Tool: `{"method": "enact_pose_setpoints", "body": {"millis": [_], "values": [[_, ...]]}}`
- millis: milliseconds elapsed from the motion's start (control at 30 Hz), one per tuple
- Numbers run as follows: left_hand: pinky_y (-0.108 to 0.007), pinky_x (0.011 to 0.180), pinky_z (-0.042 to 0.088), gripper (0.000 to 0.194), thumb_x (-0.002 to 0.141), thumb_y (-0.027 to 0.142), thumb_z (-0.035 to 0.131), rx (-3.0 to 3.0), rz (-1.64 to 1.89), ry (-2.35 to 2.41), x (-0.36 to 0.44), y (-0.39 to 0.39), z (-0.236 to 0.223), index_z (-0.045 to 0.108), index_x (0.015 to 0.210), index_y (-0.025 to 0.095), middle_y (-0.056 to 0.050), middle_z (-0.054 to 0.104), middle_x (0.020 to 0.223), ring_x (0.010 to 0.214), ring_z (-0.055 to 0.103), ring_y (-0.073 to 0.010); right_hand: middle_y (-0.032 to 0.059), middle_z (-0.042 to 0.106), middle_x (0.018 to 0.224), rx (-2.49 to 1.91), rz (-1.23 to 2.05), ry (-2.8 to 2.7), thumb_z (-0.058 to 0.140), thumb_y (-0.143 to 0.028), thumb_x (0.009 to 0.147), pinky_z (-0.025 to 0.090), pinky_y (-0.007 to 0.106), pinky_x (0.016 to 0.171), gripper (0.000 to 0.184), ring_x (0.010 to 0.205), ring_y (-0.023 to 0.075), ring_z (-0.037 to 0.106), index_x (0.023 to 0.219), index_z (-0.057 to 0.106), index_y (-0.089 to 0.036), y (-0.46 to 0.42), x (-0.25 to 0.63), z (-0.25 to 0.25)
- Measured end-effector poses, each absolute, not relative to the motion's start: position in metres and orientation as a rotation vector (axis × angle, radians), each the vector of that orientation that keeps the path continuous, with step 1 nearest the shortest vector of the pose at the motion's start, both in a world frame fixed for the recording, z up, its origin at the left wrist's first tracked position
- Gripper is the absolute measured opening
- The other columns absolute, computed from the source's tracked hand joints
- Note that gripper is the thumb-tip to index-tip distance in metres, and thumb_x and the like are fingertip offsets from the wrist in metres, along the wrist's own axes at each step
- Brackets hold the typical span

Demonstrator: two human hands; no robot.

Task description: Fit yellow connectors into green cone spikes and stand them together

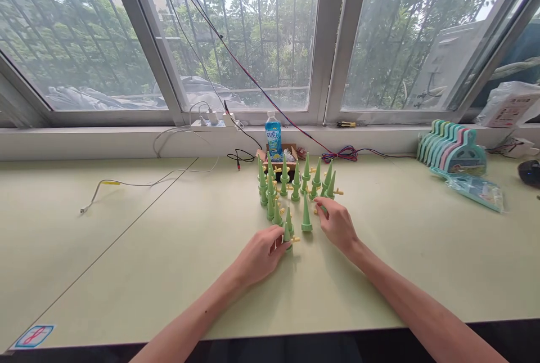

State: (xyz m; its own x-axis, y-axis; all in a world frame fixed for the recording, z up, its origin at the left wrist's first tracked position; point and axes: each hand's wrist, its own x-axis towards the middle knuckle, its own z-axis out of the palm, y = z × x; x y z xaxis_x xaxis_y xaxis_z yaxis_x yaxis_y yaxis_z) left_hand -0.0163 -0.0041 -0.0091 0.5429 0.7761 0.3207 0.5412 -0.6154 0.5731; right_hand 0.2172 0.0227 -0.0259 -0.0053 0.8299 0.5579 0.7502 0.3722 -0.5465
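Several green cone-shaped watering spikes with small yellow valves stand point-up in a loose cluster on the table. My left hand (pixel 264 253) has its thumb and fingers closed around the nearest watering spike (pixel 287 233), whose yellow valve (pixel 296 238) sticks out to the right. At the cluster's right side, my right hand (pixel 336 221) has its fingertips drawn together, and green and yellow parts show beside them. What those fingers grip is mostly hidden. Between my hands a single watering spike (pixel 306 215) stands upright, touched by neither.
Behind the spikes are a cardboard box (pixel 289 149) and a blue bottle (pixel 274 137). Coiled wires (pixel 340 153) and a white cable (pixel 143 184) lie on the table (pixel 169 290). At the right are a row of pastel dustpan-like pieces (pixel 453 146) and a wrapped piece (pixel 475 189).
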Motion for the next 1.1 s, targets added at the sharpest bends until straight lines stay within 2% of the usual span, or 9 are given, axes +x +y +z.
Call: {"method": "enact_pose_setpoints", "body": {"millis": [133, 233, 333, 400, 500, 800, 967, 1100], "values": [[-0.023, 0.054, 0.036, 0.021, 0.091, 0.027, 0.053, 2.387, 0.821, 1.105, -0.0164, -0.0040, -0.0086, 0.050, 0.072, 0.019, 0.002, 0.052, 0.067, 0.054, 0.042, -0.0119, 0.0089, 0.071, 0.107, -1.487, 0.129, -1.876, 0.045, -0.008, 0.089, 0.049, 0.031, 0.075, 0.032, 0.084, 0.0218, 0.067, 0.111, 0.067, -0.018, 0.0234, 0.2190, -0.0269], [-0.022, 0.051, 0.033, 0.015, 0.090, 0.032, 0.056, 2.346, 0.919, 1.135, -0.0172, -0.0040, -0.0064, 0.054, 0.082, 0.019, 0.005, 0.046, 0.062, 0.051, 0.037, -0.0101, 0.0096, 0.070, 0.112, -1.562, 0.150, -1.933, 0.047, -0.006, 0.089, 0.048, 0.030, 0.076, 0.034, 0.093, 0.0235, 0.067, 0.115, 0.066, -0.018, 0.0230, 0.2192, -0.0255], [-0.021, 0.050, 0.029, 0.026, 0.095, 0.034, 0.049, 2.298, 1.048, 1.116, -0.0184, -0.0038, -0.0051, 0.051, 0.075, 0.018, 0.006, 0.038, 0.058, 0.050, 0.031, -0.0094, 0.0093, 0.070, 0.109, -1.632, 0.160, -1.976, 0.049, -0.005, 0.089, 0.047, 0.028, 0.072, 0.035, 0.091, 0.0232, 0.067, 0.116, 0.066, -0.018, 0.0231, 0.2189, -0.0243], [-0.022, 0.049, 0.025, 0.037, 0.097, 0.033, 0.044, 2.315, 1.113, 1.089, -0.0189, -0.0038, -0.0056, 0.042, 0.063, 0.018, 0.005, 0.032, 0.056, 0.050, 0.027, -0.0094, 0.0088, 0.069, 0.106, -1.668, 0.160, -1.989, 0.050, -0.005, 0.089, 0.046, 0.028, 0.070, 0.033, 0.089, 0.0227, 0.066, 0.115, 0.066, -0.019, 0.0234, 0.2188, -0.0244], [-0.024, 0.049, 0.021, 0.044, 0.098, 0.031, 0.043, 2.399, 1.125, 1.015, -0.0186, -0.0044, -0.0076, 0.031, 0.057, 0.019, 0.005, 0.025, 0.055, 0.049, 0.023, -0.0096, 0.0085, 0.068, 0.103, -1.703, 0.167, -1.998, 0.050, -0.006, 0.090, 0.044, 0.027, 0.067, 0.031, 0.086, 0.0220, 0.066, 0.113, 0.066, -0.019, 0.0241, 0.2188, -0.0261], [-0.025, 0.047, 0.020, 0.043, 0.097, 0.021, 0.045, 2.539, 1.110, 0.864, -0.0186, -0.0038, -0.0130, 0.027, 0.057, 0.019, 0.005, 0.025, 0.053, 0.048, 0.024, -0.0095, 0.0081, 0.065, 0.098, -1.681, 0.170, -1.987, 0.049, -0.006, 0.091, 0.042, 0.026, 0.061, 0.025, 0.078, 0.0198, 0.063, 0.106, 0.067, -0.018, 0.0214, 0.2169, -0.0259], [-0.025, 0.048, 0.020, 0.042, 0.096, 0.018, 0.045, 2.556, 1.111, 0.859, -0.0194, -0.0045, -0.0135, 0.026, 0.059, 0.019, 0.006, 0.024, 0.054, 0.048, 0.023, -0.0092, 0.0070, 0.063, 0.096, -1.455, 0.207, -1.896, 0.047, -0.012, 0.095, 0.046, 0.028, 0.065, 0.023, 0.075, 0.0180, 0.062, 0.099, 0.068, -0.018, 0.0199, 0.2144, -0.0242], [-0.024, 0.049, 0.020, 0.042, 0.097, 0.019, 0.045, 2.549, 1.091, 0.862, -0.0196, -0.0050, -0.0131, 0.023, 0.061, 0.019, 0.006, 0.023, 0.055, 0.049, 0.023, -0.0091, 0.0073, 0.062, 0.092, -1.267, 0.256, -1.808, 0.046, -0.020, 0.097, 0.048, 0.028, 0.063, 0.022, 0.073, 0.0178, 0.061, 0.098, 0.068, -0.019, 0.0185, 0.2120, -0.0229]]}}
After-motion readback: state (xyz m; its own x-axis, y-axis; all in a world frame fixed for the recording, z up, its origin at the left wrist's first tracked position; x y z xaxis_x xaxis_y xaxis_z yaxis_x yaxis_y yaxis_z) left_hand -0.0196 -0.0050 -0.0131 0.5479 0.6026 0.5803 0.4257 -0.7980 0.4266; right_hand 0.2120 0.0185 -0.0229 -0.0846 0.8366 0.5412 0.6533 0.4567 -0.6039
